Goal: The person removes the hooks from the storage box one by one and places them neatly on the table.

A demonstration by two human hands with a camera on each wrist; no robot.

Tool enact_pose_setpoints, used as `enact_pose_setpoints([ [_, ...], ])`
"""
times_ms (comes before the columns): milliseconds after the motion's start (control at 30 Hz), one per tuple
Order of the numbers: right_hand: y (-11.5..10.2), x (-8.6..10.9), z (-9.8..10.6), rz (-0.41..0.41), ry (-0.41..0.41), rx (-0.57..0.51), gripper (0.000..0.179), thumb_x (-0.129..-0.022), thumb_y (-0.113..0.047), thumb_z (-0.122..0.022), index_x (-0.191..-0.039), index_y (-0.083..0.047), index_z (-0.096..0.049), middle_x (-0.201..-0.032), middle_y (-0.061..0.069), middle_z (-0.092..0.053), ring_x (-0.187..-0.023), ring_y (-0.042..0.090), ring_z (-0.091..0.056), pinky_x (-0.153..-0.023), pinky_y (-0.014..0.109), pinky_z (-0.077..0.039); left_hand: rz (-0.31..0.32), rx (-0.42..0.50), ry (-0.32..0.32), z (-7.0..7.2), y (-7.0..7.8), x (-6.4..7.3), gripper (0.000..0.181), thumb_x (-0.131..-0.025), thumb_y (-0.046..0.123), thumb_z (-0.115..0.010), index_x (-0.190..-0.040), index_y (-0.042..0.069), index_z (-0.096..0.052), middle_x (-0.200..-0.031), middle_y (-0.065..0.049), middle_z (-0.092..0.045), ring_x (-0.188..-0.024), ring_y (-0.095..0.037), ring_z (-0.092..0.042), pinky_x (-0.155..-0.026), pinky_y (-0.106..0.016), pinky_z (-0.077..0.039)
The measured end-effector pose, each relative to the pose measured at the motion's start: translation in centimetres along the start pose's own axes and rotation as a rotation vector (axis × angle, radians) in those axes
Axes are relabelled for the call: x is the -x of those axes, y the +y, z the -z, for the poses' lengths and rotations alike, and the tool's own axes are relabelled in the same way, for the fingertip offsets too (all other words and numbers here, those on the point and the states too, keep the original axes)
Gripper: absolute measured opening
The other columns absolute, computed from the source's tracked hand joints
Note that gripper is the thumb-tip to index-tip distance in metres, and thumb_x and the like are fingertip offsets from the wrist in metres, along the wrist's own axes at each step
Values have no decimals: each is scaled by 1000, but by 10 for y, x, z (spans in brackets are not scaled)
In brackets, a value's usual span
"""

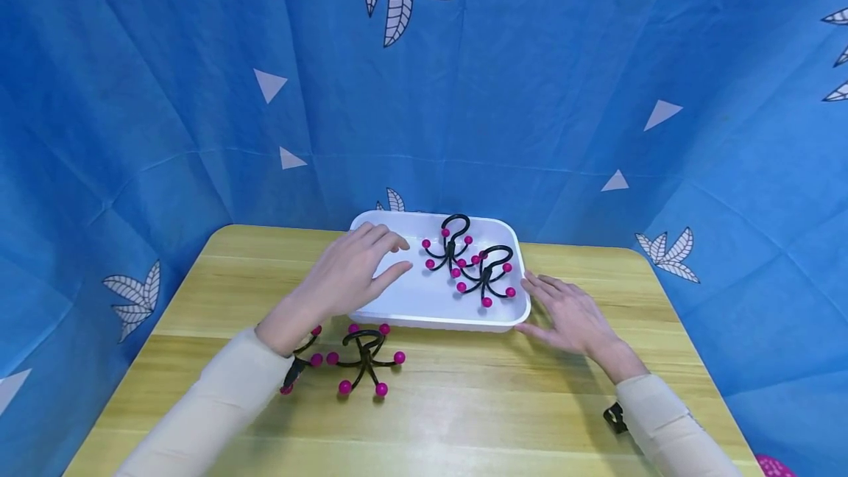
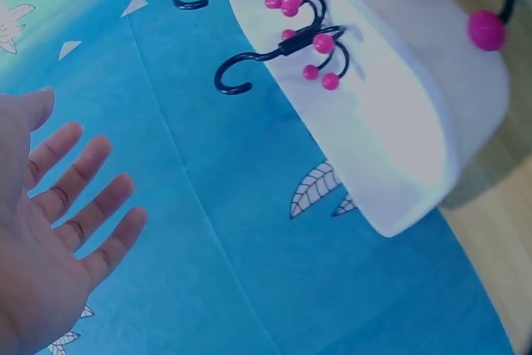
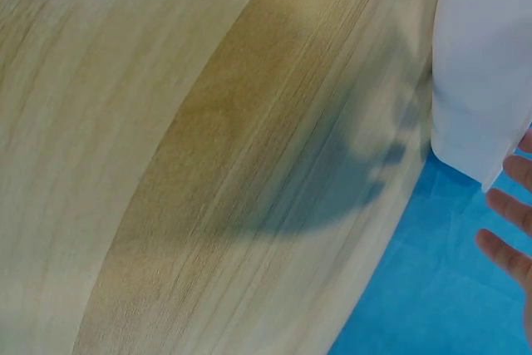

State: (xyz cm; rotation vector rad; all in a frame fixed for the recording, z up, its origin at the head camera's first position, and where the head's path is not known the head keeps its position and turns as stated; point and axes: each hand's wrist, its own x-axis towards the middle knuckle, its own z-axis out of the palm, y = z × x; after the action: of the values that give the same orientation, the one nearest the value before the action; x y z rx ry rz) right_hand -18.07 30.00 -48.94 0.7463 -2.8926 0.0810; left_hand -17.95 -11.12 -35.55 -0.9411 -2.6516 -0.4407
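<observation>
Two black hook hangers with pink ball tips, one farther back (image 1: 451, 250) and one nearer (image 1: 486, 276), lie in the right half of a white tray (image 1: 404, 297). My left hand (image 1: 354, 267) is over the tray's left side, fingers loosely bent and holding nothing; its fingers show spread in the left wrist view. Beside the tray's right end is my right hand (image 1: 563, 313), fingers extended against its outer wall. In front of the tray, another hanger (image 1: 365, 361) lies on the table. Left of that one, my left forearm partly hides a further hanger (image 1: 316, 360).
The wooden table (image 1: 464, 403) reaches back to a blue curtain (image 1: 543, 94) with leaf and triangle prints, close behind the tray. A small black object (image 1: 615, 418) shows beside the right sleeve. Something pink (image 1: 774, 465) is at the lower right corner.
</observation>
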Motion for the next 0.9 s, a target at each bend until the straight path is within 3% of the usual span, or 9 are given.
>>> enact_pose_setpoints([
  [233, 0, 0, 2, -3, -8, -4, 88, -90, -69, -69, -155, -12, -52, -163, 11, -50, -144, 41, -55, -116, 62, -46, 71, 21, -44, -4, 3, -33, 33, -107, 42, -60, -126, 17, -69, -116, -2, -73, -111, -23, -65, -95, -42, -57],
  [633, -1, 1, 1, -10, -1, -3, 88, -89, -70, -69, -155, -13, -53, -162, 10, -51, -143, 40, -56, -114, 62, -48, 97, -19, -104, -20, 9, -74, 34, -110, 43, -55, -130, 18, -66, -122, -2, -72, -116, -22, -65, -101, -41, -56],
  [900, -1, 1, 2, -10, -2, -3, 89, -89, -70, -69, -155, -13, -53, -162, 10, -52, -143, 40, -56, -114, 62, -48, 125, -60, -150, -36, 6, -102, 38, -110, 44, -53, -133, 16, -65, -130, -3, -69, -121, -25, -62, -106, -46, -55],
])
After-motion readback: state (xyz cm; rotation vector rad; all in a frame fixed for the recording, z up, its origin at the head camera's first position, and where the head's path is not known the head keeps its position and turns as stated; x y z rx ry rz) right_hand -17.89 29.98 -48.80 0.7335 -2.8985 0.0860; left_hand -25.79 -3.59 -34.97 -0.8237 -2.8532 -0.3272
